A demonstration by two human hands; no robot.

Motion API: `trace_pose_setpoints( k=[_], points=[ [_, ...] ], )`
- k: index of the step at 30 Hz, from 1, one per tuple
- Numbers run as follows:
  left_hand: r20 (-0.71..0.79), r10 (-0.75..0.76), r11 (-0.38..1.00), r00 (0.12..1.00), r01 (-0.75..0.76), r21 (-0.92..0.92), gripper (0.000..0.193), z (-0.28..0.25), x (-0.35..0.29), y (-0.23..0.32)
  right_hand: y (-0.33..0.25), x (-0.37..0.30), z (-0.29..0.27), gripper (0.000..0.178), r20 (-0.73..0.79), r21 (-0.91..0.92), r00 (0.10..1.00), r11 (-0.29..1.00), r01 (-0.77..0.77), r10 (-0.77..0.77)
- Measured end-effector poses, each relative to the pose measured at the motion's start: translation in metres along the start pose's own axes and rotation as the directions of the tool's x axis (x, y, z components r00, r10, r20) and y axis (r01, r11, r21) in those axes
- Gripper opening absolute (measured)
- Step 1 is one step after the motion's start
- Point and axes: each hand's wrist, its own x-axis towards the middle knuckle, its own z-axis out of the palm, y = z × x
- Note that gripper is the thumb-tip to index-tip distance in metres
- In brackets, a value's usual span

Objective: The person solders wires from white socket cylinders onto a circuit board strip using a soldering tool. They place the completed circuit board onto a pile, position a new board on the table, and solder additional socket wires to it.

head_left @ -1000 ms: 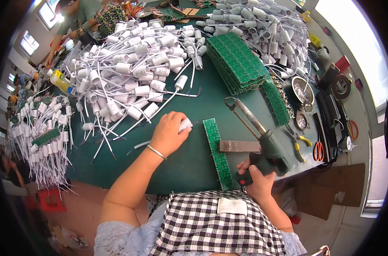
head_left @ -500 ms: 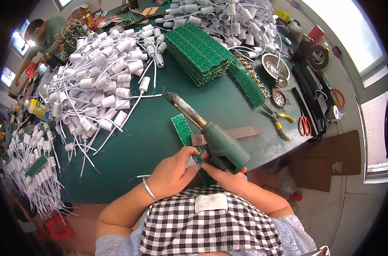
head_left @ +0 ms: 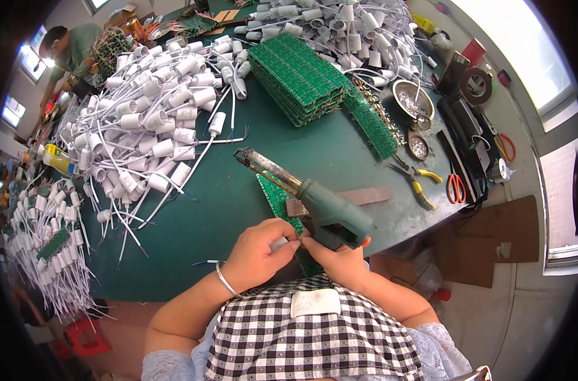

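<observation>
Close to my body, my left hand [head_left: 256,253] is closed around a white cylindrical lamp holder [head_left: 279,244], mostly hidden by the fingers. Its cable end with a blue wire [head_left: 206,261] sticks out left of the wrist. My right hand [head_left: 341,263] is closed on the handle of a green soldering gun [head_left: 333,213], whose dark metal tip points up and left over the table. The right thumb meets the left fingertips at the holder; what they pinch there is too small to make out. Under the gun and hands runs a narrow green circuit board strip [head_left: 275,195].
A flat metal bar [head_left: 368,195] lies behind the gun. White lamp holders with cables [head_left: 152,120] are heaped left, beside stacked green circuit boards [head_left: 295,73]. On the right are pliers [head_left: 417,184], scissors [head_left: 455,188] and a metal bowl [head_left: 412,100]. A person [head_left: 73,51] works far left.
The soldering gun has tilted, its tip swinging a little left and down. My left hand has turned slightly, and the lamp holder shows less between the fingers.
</observation>
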Motion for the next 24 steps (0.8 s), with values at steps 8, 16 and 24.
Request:
trace_pose_setpoints(
  k=[8,16,24],
  points=[
    [-0.067,0.079,0.996,0.995,-0.077,0.032,0.006,0.002,0.001,0.001,0.007,0.004,-0.002,0.015,-0.02,0.034,0.998,0.998,0.055,-0.054],
    [-0.145,0.11,0.99,0.983,-0.096,0.103,0.006,0.003,0.002,0.002,-0.001,0.004,-0.004,0.018,0.052,0.17,0.998,0.985,-0.03,0.022],
    [-0.123,0.134,0.982,0.983,-0.115,0.15,0.008,0.002,0.001,0.001,-0.001,0.003,0.001,0.019,0.108,0.092,0.992,0.993,-0.081,0.071]
  ],
)
